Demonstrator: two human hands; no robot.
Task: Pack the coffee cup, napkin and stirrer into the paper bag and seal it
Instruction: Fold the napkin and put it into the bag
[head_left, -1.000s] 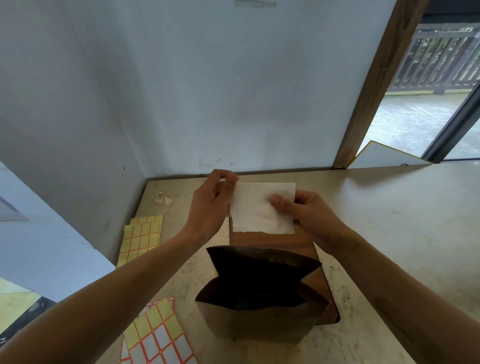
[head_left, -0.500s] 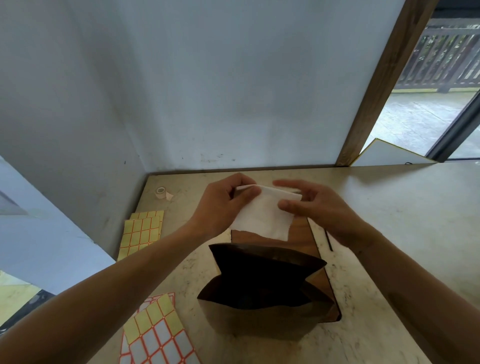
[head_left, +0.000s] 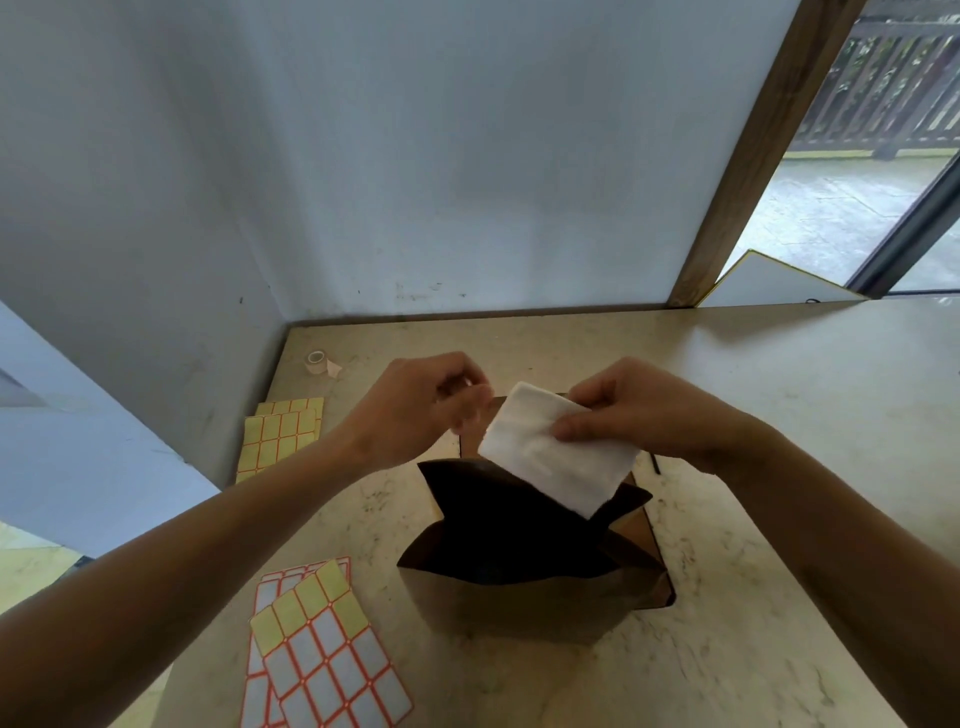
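A brown paper bag (head_left: 519, 603) stands open on the table (head_left: 779, 467), its inside dark; I cannot see a coffee cup. My right hand (head_left: 639, 410) pinches a folded white napkin (head_left: 556, 452) and holds it tilted over the bag's far rim, lower corner dipping into the mouth. My left hand (head_left: 415, 410) hovers just left of the napkin, fingers curled together, apart from it. A thin dark stirrer (head_left: 655, 463) lies on the table right of the bag, mostly hidden by my right wrist.
Sheets of yellow and white labels lie at the left (head_left: 283, 436) and near left (head_left: 327, 654). A small tape roll (head_left: 316, 359) sits in the back left corner. Walls close the back and left; the table's left edge is near.
My left hand let go of the napkin. My right hand swung the napkin down and right, from above the table behind the bag to the bag's mouth.
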